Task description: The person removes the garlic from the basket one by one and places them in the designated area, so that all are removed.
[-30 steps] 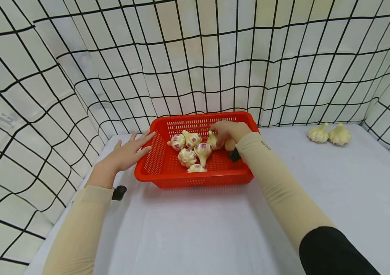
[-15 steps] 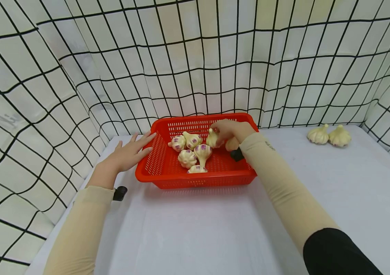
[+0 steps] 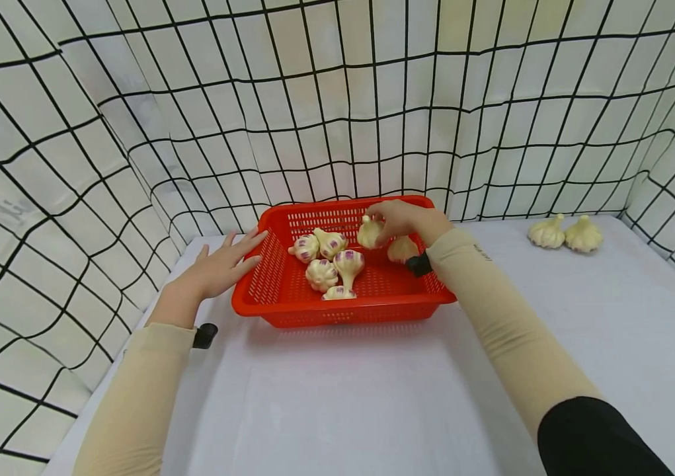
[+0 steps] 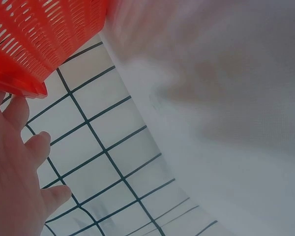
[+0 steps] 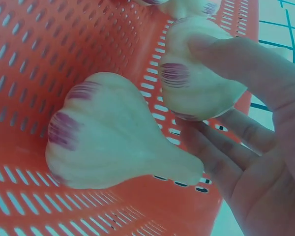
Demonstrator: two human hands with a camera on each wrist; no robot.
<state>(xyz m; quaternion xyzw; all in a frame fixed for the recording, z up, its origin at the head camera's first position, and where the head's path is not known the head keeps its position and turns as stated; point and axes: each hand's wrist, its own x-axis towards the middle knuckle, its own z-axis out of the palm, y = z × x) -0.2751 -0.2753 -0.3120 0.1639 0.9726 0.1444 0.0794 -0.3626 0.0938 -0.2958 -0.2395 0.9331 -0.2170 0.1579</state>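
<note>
A red slotted plastic basket stands on the white table with several cream and purple garlic bulbs inside. My right hand reaches over its right part. There its thumb and fingers grip a garlic bulb, with the thumb on top in the right wrist view. Beside this hand another garlic bulb lies on its side, its neck pointing to the fingers. At the basket's left end, my left hand has its fingers spread and straight, fingertips at the rim; the left wrist view shows them beside the basket wall.
Two garlic bulbs sit side by side on the table at the far right. A black net over white panels closes off the back and both sides, with the basket close to the rear one.
My right hand has drawn slightly to the right, showing more of the garlic bulb it grips and of the bulb beside it. The left hand keeps its place at the rim.
</note>
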